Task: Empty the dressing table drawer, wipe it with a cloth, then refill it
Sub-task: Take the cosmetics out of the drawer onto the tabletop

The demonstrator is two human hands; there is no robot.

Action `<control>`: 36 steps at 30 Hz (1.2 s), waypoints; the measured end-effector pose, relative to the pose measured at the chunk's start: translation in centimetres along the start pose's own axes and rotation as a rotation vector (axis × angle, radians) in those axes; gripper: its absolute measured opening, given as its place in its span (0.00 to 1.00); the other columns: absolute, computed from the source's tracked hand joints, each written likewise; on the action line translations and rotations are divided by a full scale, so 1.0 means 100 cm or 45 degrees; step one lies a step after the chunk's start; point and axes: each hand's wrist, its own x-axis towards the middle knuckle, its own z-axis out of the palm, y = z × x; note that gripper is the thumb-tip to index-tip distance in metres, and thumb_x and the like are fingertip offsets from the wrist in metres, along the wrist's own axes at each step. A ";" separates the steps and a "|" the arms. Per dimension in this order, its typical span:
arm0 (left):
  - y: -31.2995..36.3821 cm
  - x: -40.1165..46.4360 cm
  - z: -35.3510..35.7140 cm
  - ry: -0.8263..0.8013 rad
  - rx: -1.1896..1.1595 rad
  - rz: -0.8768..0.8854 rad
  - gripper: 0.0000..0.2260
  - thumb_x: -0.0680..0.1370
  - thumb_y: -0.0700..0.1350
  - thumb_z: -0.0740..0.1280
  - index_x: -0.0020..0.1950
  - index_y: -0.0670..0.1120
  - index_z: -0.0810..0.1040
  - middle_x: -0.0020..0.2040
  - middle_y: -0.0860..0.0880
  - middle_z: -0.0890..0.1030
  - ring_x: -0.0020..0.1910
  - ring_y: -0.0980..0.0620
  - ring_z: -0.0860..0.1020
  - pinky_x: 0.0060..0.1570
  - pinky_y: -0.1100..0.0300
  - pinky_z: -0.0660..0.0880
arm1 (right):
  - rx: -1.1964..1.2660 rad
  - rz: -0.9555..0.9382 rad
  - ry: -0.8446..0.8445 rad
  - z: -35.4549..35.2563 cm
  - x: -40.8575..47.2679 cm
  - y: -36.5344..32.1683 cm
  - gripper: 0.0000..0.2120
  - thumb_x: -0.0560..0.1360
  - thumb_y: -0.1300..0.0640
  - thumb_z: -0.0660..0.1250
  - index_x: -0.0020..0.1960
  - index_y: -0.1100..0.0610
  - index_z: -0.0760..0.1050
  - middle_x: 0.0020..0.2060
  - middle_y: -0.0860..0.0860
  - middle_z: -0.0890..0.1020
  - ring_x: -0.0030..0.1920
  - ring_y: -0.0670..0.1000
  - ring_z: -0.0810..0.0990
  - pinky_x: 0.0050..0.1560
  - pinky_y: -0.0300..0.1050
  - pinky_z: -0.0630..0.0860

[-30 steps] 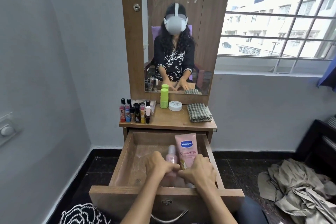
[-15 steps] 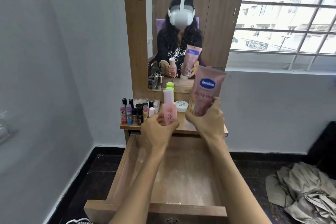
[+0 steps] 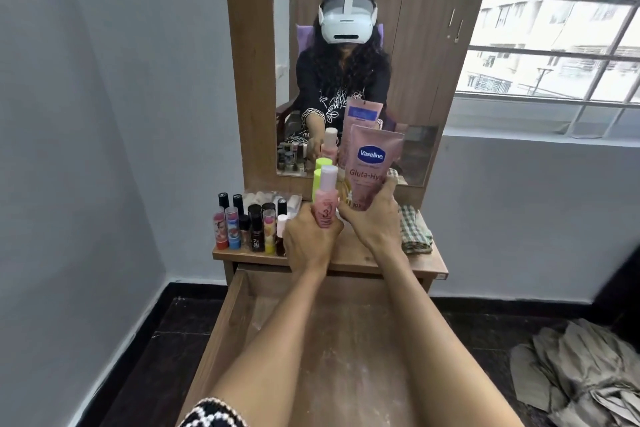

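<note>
I've lifted the pink bottle in my left hand and Vaseline tube in my right hand from the drawer to the surface, both gripped tight, so emptying looks nearly finished.

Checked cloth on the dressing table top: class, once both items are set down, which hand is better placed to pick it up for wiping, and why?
Probably the right hand. It holds the Vaseline tube right beside the checked cloth, while the left hand, gripping the pink bottle, would have to cross over.
</note>
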 end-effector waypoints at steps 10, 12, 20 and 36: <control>-0.009 0.003 0.018 0.028 0.108 0.030 0.13 0.75 0.52 0.65 0.43 0.42 0.79 0.39 0.43 0.83 0.41 0.41 0.81 0.36 0.54 0.72 | -0.079 -0.022 -0.072 0.014 -0.001 0.015 0.37 0.65 0.49 0.76 0.66 0.58 0.60 0.57 0.55 0.76 0.56 0.57 0.77 0.52 0.50 0.74; -0.010 0.003 0.017 0.031 0.113 0.026 0.12 0.75 0.51 0.66 0.44 0.42 0.79 0.40 0.42 0.83 0.41 0.41 0.81 0.36 0.55 0.72 | -0.077 -0.027 -0.068 0.014 0.000 0.016 0.37 0.65 0.50 0.76 0.65 0.57 0.60 0.57 0.54 0.77 0.56 0.56 0.77 0.52 0.51 0.75; -0.005 -0.005 0.016 0.083 0.160 0.086 0.11 0.76 0.47 0.66 0.50 0.40 0.80 0.46 0.39 0.83 0.46 0.39 0.81 0.42 0.51 0.75 | -0.094 -0.018 -0.073 0.015 0.001 0.017 0.36 0.65 0.51 0.77 0.65 0.56 0.60 0.57 0.54 0.77 0.56 0.56 0.77 0.53 0.53 0.76; -0.006 -0.006 0.020 0.035 0.255 -0.001 0.10 0.76 0.47 0.64 0.50 0.41 0.79 0.42 0.38 0.82 0.43 0.39 0.81 0.40 0.50 0.76 | 0.019 -0.015 -0.054 0.019 0.002 0.028 0.35 0.63 0.52 0.78 0.64 0.56 0.64 0.55 0.53 0.79 0.55 0.53 0.78 0.54 0.53 0.77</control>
